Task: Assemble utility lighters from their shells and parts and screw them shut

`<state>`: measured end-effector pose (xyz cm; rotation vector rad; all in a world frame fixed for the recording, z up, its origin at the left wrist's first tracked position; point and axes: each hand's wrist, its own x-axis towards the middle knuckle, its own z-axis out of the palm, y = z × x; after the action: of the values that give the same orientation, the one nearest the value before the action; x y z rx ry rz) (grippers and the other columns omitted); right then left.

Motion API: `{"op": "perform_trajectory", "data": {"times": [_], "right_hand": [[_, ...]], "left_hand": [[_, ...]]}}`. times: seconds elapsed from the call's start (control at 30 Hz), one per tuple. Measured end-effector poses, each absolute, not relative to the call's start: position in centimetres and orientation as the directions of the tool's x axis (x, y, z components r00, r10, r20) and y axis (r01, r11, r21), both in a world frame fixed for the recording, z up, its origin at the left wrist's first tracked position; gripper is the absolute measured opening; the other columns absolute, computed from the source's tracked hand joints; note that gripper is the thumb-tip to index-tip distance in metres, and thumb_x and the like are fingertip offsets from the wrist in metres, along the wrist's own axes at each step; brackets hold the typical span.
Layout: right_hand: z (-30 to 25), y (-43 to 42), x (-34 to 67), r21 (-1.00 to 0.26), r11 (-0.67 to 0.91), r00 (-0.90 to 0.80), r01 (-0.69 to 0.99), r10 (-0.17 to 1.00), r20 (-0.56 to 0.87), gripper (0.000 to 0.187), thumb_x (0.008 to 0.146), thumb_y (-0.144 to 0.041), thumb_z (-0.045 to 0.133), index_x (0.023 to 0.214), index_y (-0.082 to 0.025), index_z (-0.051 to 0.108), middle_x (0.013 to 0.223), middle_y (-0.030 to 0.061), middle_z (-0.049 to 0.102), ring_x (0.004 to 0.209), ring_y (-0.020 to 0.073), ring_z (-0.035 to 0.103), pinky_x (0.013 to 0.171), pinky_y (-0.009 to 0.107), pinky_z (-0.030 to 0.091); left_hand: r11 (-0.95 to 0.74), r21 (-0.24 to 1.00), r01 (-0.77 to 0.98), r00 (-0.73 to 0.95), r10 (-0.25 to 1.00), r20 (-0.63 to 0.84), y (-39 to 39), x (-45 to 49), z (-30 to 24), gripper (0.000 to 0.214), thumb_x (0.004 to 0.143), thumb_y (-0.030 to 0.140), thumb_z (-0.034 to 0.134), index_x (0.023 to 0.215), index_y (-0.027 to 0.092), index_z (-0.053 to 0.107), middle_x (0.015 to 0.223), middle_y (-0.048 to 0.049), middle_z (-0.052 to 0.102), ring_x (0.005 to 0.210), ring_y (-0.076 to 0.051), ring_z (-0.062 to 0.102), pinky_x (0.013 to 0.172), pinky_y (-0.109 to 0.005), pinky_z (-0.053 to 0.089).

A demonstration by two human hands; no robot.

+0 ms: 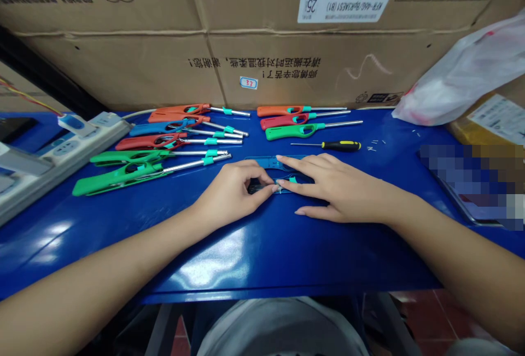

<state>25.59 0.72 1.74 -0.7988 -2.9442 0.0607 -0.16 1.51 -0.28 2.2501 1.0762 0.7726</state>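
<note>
Showing, first, the cardboard box [143, 71] that closes the rear of the scene, and before it the glossy blue tabletop [262, 260] on which all the work lies. Next in size, the right hand [353, 189] is spread palm down, fingers well apart and reaching over the work; it is not closed on anything. The left hand [229, 189] is curled, thumb and forefinger drawn close together at the work; whether anything is pinched between them cannot be told.

At centre, on the tabletop between the hands, lie two pieces of blue casing: the rear casing half [262, 163], hollow side up, and the front casing piece [283, 192], largely covered by fingers. Both long axes run left to right, roughly parallel to the table's front edge. The rear half's rounded end points left; its right end passes under the right hand. As judged from its look, the casing is light, fairly stiff plastic, smooth enough to slide, with thin walls that might crack if forced; the outer long edges offer the best hold, leaving the hollow free.

Smaller still: the screwdriver [341, 146], tip to the left; the teal insert [292, 180] beside the right fingers; the loose screws [371, 149].
</note>
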Motion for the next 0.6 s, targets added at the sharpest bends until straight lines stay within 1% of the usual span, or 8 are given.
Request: {"op": "perform_trajectory", "data": {"times": [0.03,0.1,0.17,0.2,0.27,0.37,0.5,0.6], "right_hand": [[1.7,0.9,25.7,-0.090,0.859,-0.854,0.504,0.511,0.095,0.052,0.101,-0.043,0.056,0.149,-0.024,0.055,0.167,0.0181,0.032,0.134,0.0383,0.052,0.106,0.063,0.042],[1.6,1.3,26.0,-0.163,0.833,-0.817,0.529,0.551,0.168,0.047,0.103,-0.036,0.052,0.148,-0.023,0.055,0.159,0.0163,0.047,0.134,0.0336,0.053,0.108,0.057,0.042],[1.8,1.8,26.4,-0.241,0.782,-0.741,0.575,0.622,0.251,0.038,0.102,-0.027,0.050,0.136,-0.019,0.063,0.135,0.0147,0.065,0.122,0.0286,0.059,0.104,0.048,0.045],[1.9,2.1,26.7,-0.280,0.751,-0.703,0.598,0.659,0.268,0.032,0.100,-0.025,0.051,0.126,-0.018,0.068,0.121,0.0132,0.070,0.112,0.0266,0.063,0.099,0.044,0.047],[2.3,2.5,27.2,-0.356,0.681,-0.652,0.640,0.727,0.218,0.019,0.096,-0.026,0.055,0.105,-0.018,0.070,0.097,0.0083,0.071,0.090,0.0222,0.064,0.083,0.036,0.049],[2.7,2.7,27.8,-0.422,0.583,-0.629,0.694,0.777,0.039,0.016,0.092,-0.036,0.061,0.095,-0.021,0.066,0.082,0.0021,0.066,0.072,0.0175,0.058,0.065,0.030,0.043],[2.9,2.6,27.8,-0.469,0.506,-0.617,0.724,0.778,-0.114,0.020,0.092,-0.042,0.061,0.089,-0.022,0.064,0.075,-0.0012,0.061,0.064,0.0144,0.052,0.058,0.027,0.037],[2.8,2.5,27.6,-0.491,0.494,-0.615,0.717,0.780,-0.114,0.020,0.092,-0.040,0.061,0.086,-0.022,0.062,0.073,-0.0014,0.059,0.063,0.0136,0.050,0.059,0.027,0.036]], "left_hand": [[-0.545,0.664,0.512,0.518,0.813,0.267,1.5,-0.2,-0.3,0.008,0.088,0.023,0.073,0.085,0.018,0.078,0.076,0.0015,0.067,0.056,-0.008,0.044,0.060,-0.024,0.040],[-0.538,0.668,0.514,0.507,0.819,0.270,1.5,-0.2,-0.4,0.007,0.088,0.024,0.074,0.086,0.019,0.079,0.078,0.0012,0.068,0.056,-0.008,0.045,0.059,-0.024,0.040],[-0.532,0.674,0.513,0.494,0.825,0.276,1.5,-0.2,-0.4,0.008,0.087,0.027,0.075,0.089,0.020,0.079,0.083,0.0007,0.070,0.056,-0.008,0.045,0.058,-0.023,0.040],[-0.530,0.678,0.509,0.489,0.826,0.279,1.5,-0.2,-0.5,0.009,0.087,0.028,0.075,0.091,0.020,0.079,0.085,0.0004,0.070,0.056,-0.008,0.045,0.058,-0.023,0.040],[-0.530,0.683,0.502,0.486,0.826,0.285,1.4,-0.2,-0.6,0.010,0.088,0.029,0.075,0.092,0.021,0.079,0.089,0.0000,0.070,0.057,-0.007,0.046,0.058,-0.023,0.041],[-0.538,0.676,0.503,0.489,0.823,0.291,1.3,-0.1,-0.6,0.009,0.088,0.027,0.074,0.092,0.020,0.078,0.089,-0.0002,0.070,0.058,-0.008,0.046,0.058,-0.023,0.041],[-0.549,0.664,0.507,0.497,0.816,0.295,1.3,-0.2,-0.6,0.008,0.087,0.024,0.074,0.091,0.019,0.078,0.089,-0.0006,0.070,0.058,-0.008,0.047,0.059,-0.023,0.042],[-0.555,0.664,0.502,0.510,0.809,0.291,1.4,-0.2,-0.4,0.007,0.088,0.023,0.073,0.090,0.020,0.078,0.088,-0.0008,0.070,0.059,-0.008,0.048,0.060,-0.023,0.043]]}}
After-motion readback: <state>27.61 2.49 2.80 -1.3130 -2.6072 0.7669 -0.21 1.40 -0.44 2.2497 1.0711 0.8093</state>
